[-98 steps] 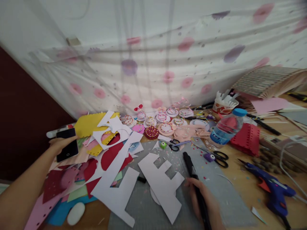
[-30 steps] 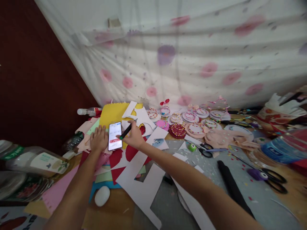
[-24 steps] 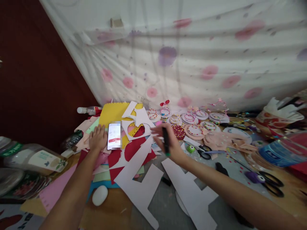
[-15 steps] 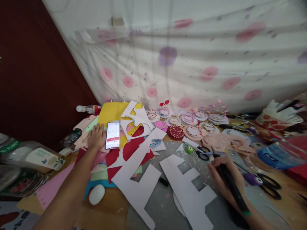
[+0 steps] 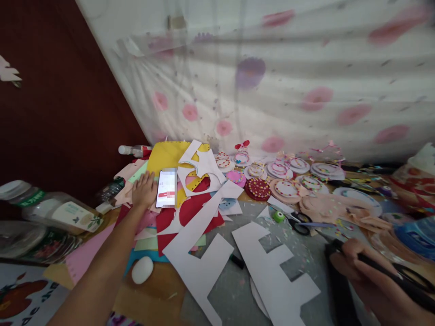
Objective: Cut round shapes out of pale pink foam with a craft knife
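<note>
The left hand (image 5: 144, 190) is lying flat and open on the far-left paper pile, touching the phone (image 5: 166, 188), while the right hand (image 5: 374, 280), near right, is gripping a black pen (image 5: 394, 276) beside a clear jar (image 5: 50, 213).

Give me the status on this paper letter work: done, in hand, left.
Done: two white letters lie cut out on the grey mat. In hand: the right hand grips a black pen; the left hand rests beside the lit phone. Left: the letters look bare, and scraps lie about.
</note>
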Available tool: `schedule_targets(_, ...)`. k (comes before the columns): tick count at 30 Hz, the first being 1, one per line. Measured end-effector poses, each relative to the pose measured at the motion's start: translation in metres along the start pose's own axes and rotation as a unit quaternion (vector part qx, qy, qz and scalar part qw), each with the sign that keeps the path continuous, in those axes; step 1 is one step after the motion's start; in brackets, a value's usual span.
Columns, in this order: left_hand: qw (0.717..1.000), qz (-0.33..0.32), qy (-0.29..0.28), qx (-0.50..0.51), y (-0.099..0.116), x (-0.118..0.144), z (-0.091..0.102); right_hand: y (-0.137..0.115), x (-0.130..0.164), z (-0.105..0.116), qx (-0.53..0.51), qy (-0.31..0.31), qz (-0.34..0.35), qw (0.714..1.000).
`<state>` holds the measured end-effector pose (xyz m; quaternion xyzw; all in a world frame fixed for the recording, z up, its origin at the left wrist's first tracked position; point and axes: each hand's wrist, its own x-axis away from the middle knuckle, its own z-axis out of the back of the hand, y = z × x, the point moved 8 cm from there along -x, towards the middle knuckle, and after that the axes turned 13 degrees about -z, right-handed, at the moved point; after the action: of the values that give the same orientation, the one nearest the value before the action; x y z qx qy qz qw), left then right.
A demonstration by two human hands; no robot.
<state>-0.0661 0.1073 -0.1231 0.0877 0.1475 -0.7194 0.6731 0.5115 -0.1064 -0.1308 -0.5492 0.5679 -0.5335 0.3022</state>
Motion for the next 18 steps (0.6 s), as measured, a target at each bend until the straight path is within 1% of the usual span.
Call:
schedule_targets(3,1.000,-0.002,0.000,-0.001,-0.001,0.000,-0.001,0.016,-0.004,0.007,-0.101,-0.033,-0.069,0.992)
schedule_targets(5,1.000,-0.002,0.000,-0.002,-0.001,0.000,-0.001,0.022,-0.004,0.013,-0.166,-0.017,-0.096,0.981)
schedule_targets(7,1.000,-0.002,0.000,-0.003,0.000,0.000,-0.001,0.024,-0.002,0.016,-0.203,0.006,-0.110,0.973)
schedule_targets(11,1.000,0.000,0.002,-0.005,0.001,0.001,0.001,0.020,0.002,0.012,-0.222,0.036,-0.123,0.966)
schedule_targets(15,1.000,0.000,-0.001,-0.005,0.001,0.001,0.002,0.016,0.005,0.013,-0.225,0.066,-0.105,0.967)
schedule_targets(18,1.000,-0.002,-0.002,-0.004,0.001,0.001,0.001,0.015,0.005,0.013,-0.200,0.065,-0.093,0.973)
